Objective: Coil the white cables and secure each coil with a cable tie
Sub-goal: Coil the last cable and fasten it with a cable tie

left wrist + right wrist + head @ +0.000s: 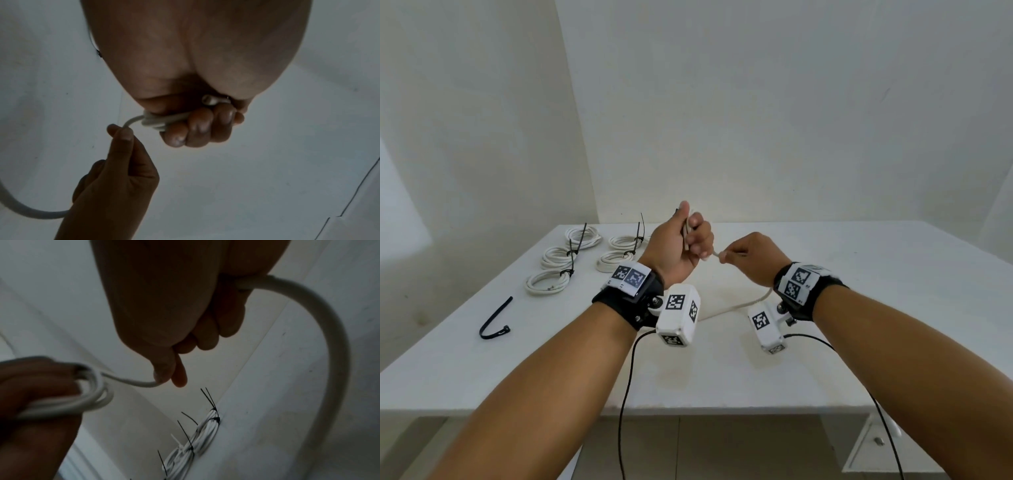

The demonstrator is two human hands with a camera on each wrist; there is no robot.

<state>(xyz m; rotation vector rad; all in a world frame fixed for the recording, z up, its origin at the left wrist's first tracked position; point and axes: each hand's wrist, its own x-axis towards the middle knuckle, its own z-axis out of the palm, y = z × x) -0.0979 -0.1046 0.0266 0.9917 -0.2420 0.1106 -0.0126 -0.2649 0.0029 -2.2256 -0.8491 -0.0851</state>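
1. Above the middle of the white table (pixel 825 308), I had both hands raised, and my left hand (pixel 681 246) was curled into a fist around several loops of the white cable (pixel 156 121), thumb up; most of that coil was hidden inside the fingers (pixel 197 125).
2. My right hand (pixel 753 260) pinched the same cable between thumb and forefinger just right of the left fist, with a short span of cable running between the two hands.
3. From the right hand the loose length dropped behind the wrist, showed again as a pale line on the tabletop between the two wrist cameras, and then became hard to follow against the white surface; its free end I could not find.
4. At the far left of the table lay five finished coils (pixel 582 236), each cinched by a black cable tie (pixel 570 260) with its tail sticking up; in the right wrist view they were bunched at the bottom edge and partly cut off.
5. One spare black tie (pixel 494 318) lay bent on the near left of the table, well apart from the coils.
6. Both wrist views were dim, so finger detail was murky.
7. Black-and-white square markers covered the wristbands (pixel 628 275) and camera housings (pixel 678 313); tiny characters beside them were too small to read, and I saw no brand name anywhere.
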